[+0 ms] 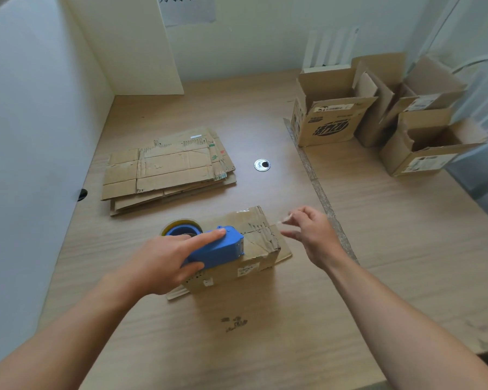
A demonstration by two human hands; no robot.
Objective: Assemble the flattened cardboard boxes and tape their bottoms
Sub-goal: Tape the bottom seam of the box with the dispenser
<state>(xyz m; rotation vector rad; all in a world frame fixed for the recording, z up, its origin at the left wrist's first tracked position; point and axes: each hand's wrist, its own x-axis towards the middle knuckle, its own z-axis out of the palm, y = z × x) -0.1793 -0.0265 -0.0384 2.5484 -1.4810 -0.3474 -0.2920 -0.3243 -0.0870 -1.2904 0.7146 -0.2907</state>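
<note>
box [254, 246] bottom-up, toward the front edge of the surface [293, 342] | our left hand [164, 263] grips the blue tape dispenser [217, 246] on it, we think to keep the flaps down | our right hand [313, 235] pinches, it seems, the tape end [284, 220] to pull it

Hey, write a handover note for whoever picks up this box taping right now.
Left hand grips the blue tape dispenser on the upturned box mid-table.
Right hand seems to pinch the tape end past the box's right edge.
Done: several assembled boxes stand far right.
To do: tape this bottom seam, then assemble the flattened stack at far left.
</note>
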